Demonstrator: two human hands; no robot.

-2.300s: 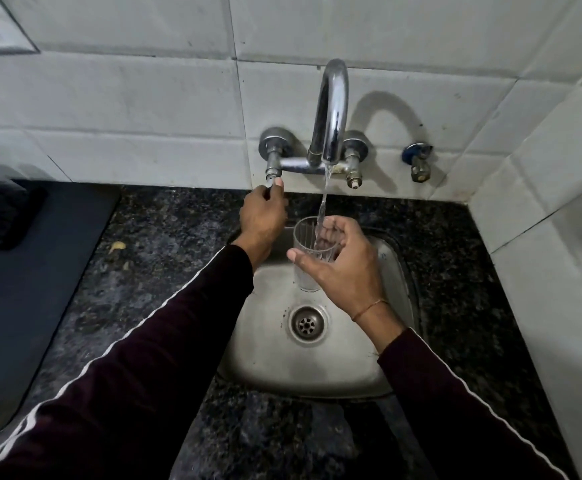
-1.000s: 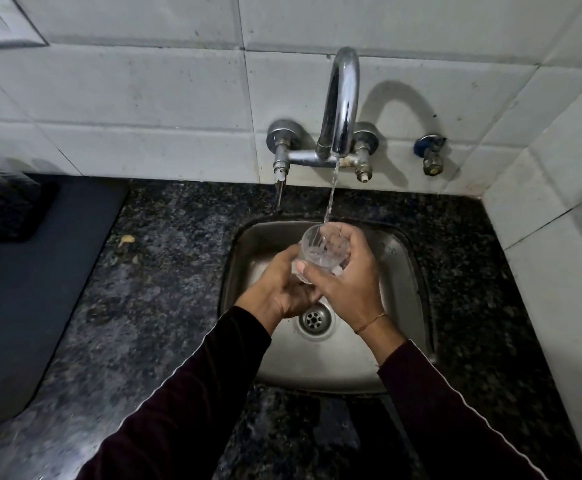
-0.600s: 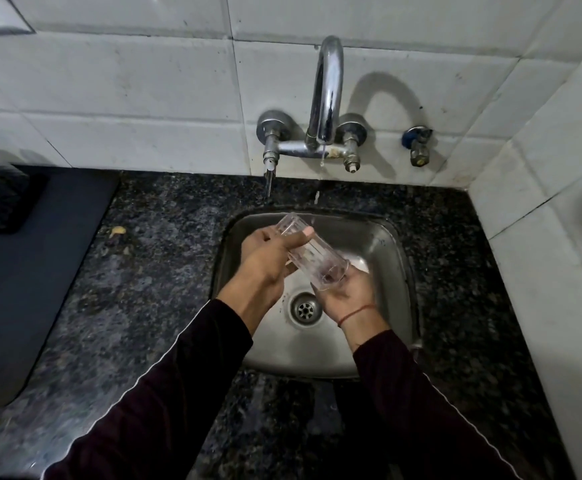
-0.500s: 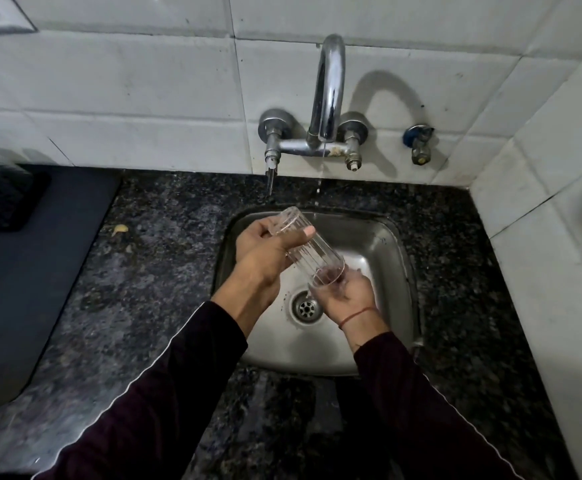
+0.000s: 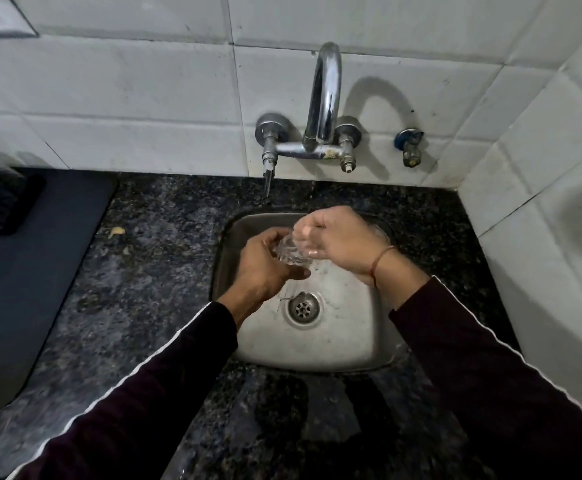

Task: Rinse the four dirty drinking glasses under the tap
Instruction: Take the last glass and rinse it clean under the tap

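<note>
While no water shows at the tap (image 5: pixel 322 98), both hands, left (image 5: pixel 265 268) and right (image 5: pixel 338 242), clasp the glass (image 5: pixel 288 252) over the sink (image 5: pixel 352 341), likely rubbing it clean.

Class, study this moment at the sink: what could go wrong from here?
1. The glass is wet and gripped between the left hand and right hand above the steel sink; it could slip and crack.
2. No water shows at the tap, so residue may remain unless it is rinsed again.
</note>
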